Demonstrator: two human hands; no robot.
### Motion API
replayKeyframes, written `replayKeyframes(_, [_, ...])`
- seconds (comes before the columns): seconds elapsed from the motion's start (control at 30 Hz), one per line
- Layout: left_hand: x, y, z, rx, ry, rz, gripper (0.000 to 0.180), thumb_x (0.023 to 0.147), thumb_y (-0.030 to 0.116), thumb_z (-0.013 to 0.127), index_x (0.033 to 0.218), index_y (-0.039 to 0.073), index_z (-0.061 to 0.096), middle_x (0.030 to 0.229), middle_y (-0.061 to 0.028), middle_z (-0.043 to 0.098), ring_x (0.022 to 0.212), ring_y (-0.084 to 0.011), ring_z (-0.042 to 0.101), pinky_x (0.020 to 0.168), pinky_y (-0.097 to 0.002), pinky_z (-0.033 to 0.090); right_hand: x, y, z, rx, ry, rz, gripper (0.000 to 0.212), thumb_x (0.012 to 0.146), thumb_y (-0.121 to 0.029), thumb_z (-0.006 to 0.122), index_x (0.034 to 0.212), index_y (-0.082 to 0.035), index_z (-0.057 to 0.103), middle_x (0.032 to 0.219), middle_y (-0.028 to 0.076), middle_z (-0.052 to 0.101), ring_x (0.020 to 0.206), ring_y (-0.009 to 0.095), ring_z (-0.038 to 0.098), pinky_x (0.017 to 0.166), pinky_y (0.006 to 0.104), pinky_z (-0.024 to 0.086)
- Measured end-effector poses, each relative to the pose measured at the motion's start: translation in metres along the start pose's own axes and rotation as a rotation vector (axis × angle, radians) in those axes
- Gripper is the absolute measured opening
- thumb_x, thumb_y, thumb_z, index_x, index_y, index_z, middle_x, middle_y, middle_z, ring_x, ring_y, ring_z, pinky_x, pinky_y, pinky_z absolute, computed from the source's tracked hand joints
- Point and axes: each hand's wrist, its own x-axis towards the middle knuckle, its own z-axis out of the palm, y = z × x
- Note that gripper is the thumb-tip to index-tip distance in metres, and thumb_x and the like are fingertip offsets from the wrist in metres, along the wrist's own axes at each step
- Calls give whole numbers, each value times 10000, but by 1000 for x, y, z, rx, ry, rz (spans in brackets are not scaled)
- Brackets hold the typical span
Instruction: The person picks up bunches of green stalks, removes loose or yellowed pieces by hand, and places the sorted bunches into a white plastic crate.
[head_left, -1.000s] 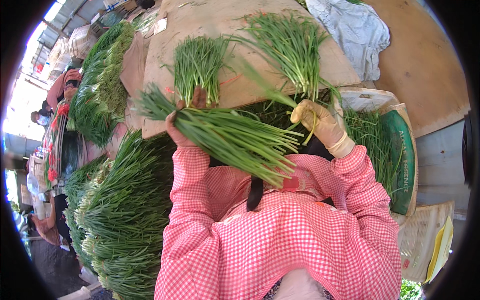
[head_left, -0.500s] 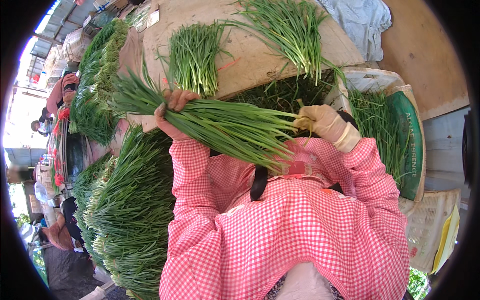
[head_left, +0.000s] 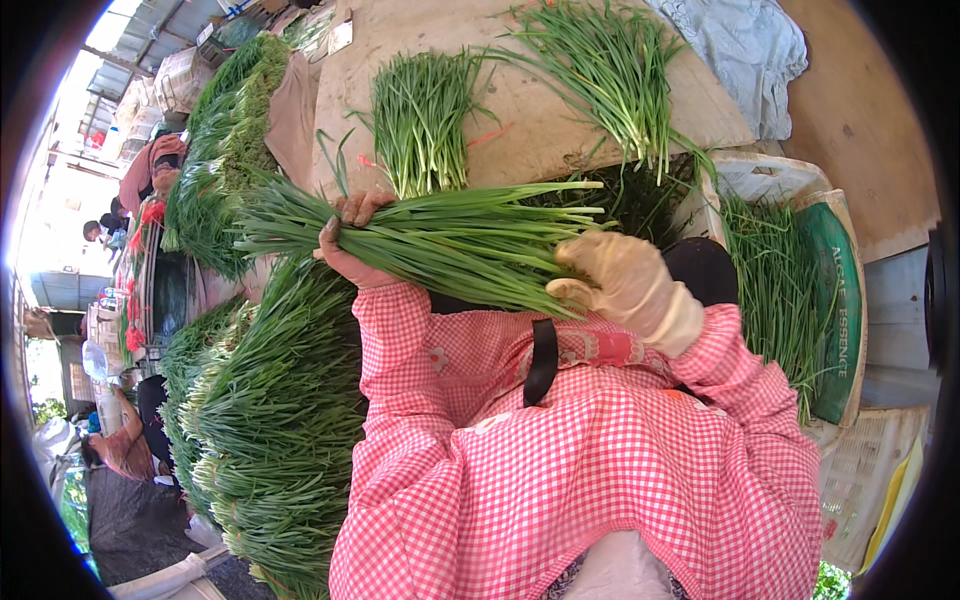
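My left hand [head_left: 352, 240], its fingertips dark with dirt, is closed around the leafy part of a bunch of garlic chives [head_left: 470, 243]. The bunch lies crosswise in front of my chest, with its pale stem ends to the right. Beside those stem ends is my right hand [head_left: 625, 285] in a pale glove, thumb and fingers apart and partly over the lower stems. Nothing shows gripped between them. Beyond, on a board [head_left: 540, 130], rest two more chive bunches: a smaller one [head_left: 425, 125] straight ahead and a looser one [head_left: 620, 85] to its right.
A tall heap of chives [head_left: 280, 440] fills my left side, with another pile [head_left: 225, 150] behind it. At right stands a white crate [head_left: 765, 170] of loose chives, with a green sack [head_left: 832, 310] along it. Pale blue cloth [head_left: 745, 60] lies far right. Other people work at far left.
My right hand has let go of the limp yellowish leaf at the stem ends and turned, fingers spreading. My left hand still holds the bunch, now more level.
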Motion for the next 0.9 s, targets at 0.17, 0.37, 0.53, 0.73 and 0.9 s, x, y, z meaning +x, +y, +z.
replayKeyframes(0.17, [-7,-6,1,-36,48,-4,150,755,139,552,871,50,521,737,-6,481,666,-122,467,839,-332,407,-6,11,19,673,-8,204,180,855,-209,589,831,-30,586,748,85,562,672,213,551,602,317,431])
replayKeyframes(0.37, [-10,-10,-8,-2,75,-28,152,745,152,568,858,61,524,744,2,488,677,-123,477,859,-333,400,-16,21,27,711,184,242,140,862,-160,590,858,-22,567,775,49,561,705,140,524,671,260,426])
replayKeyframes(0.53, [-7,7,-19,1,95,-10,119,738,163,573,808,88,512,749,15,520,700,-122,495,887,-348,388,-22,30,5,1030,439,442,159,891,-233,554,848,-81,564,815,4,564,762,95,524,707,225,432])
replayKeyframes(0.73, [-12,31,-31,37,72,45,108,723,165,578,765,118,490,751,35,527,730,-114,510,900,-362,383,-97,139,-55,1028,524,740,135,902,-134,528,997,-47,567,907,17,588,710,78,522,645,190,437])
replayKeyframes(0.9, [-11,26,-23,6,72,-4,117,715,158,576,769,103,487,741,32,517,726,-120,509,888,-346,383,-78,92,-54,-51,-72,483,229,802,-156,604,1005,-53,578,967,132,611,871,288,594,753,341,475])
